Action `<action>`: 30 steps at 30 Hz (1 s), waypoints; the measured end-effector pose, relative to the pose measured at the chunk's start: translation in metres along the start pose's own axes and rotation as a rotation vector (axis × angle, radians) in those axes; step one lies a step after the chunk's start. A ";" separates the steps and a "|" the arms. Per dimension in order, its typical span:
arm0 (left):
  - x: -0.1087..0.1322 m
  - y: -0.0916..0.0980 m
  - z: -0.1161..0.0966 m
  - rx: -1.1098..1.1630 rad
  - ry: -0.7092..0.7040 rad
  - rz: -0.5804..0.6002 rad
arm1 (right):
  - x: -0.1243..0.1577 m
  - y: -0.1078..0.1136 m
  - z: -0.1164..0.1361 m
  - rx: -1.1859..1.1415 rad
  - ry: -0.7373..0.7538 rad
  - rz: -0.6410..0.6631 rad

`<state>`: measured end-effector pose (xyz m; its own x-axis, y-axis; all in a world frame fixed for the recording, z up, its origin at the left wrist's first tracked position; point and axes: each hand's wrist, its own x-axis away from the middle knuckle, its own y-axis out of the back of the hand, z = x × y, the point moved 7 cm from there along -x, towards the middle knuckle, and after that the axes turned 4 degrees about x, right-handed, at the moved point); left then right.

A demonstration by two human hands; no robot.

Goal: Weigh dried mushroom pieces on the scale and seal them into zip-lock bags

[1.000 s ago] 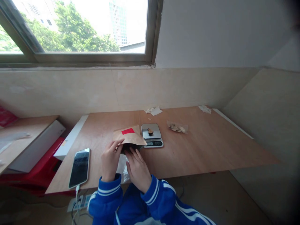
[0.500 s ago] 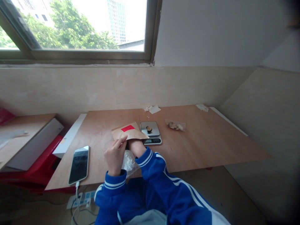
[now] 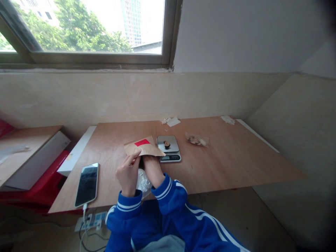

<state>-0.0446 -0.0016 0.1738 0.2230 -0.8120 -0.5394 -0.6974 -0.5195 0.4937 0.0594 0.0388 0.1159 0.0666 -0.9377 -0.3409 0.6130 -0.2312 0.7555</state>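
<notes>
A brown paper bag (image 3: pixel 143 147) with a red label lies on the wooden table (image 3: pixel 225 157) in front of me. My left hand (image 3: pixel 127 174) pinches the bag's near open edge. My right hand (image 3: pixel 150 164) reaches into the bag's mouth; its fingers are hidden inside. Under my wrists lies a crumpled clear plastic bag (image 3: pixel 143 182). Just right of the paper bag stands a small digital scale (image 3: pixel 169 148) with a dark brown piece on its platform.
A phone (image 3: pixel 87 184) on a white cable lies at the table's near left. A clear packet of pale pieces (image 3: pixel 197 139) sits right of the scale. Paper scraps (image 3: pixel 171 121) lie by the back wall. A white box and red crate stand left.
My right hand, which lay outside the bag's mouth a second ago, has gone into the bag. My left hand still holds the edge.
</notes>
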 end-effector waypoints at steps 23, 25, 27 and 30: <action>0.007 -0.007 -0.003 -0.096 0.031 0.040 | -0.003 -0.013 -0.012 0.035 0.057 0.000; 0.008 -0.006 -0.003 -0.093 0.030 0.040 | -0.003 -0.017 -0.014 0.036 0.052 0.007; 0.009 -0.006 -0.003 -0.099 0.035 0.039 | -0.003 -0.024 -0.018 0.045 0.047 0.019; 0.009 -0.007 -0.004 -0.113 0.041 0.056 | -0.004 -0.030 -0.018 0.063 0.068 0.049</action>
<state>-0.0350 -0.0065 0.1675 0.2150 -0.8494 -0.4819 -0.6286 -0.4980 0.5974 0.0549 0.0543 0.0848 0.1498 -0.9292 -0.3380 0.5570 -0.2031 0.8053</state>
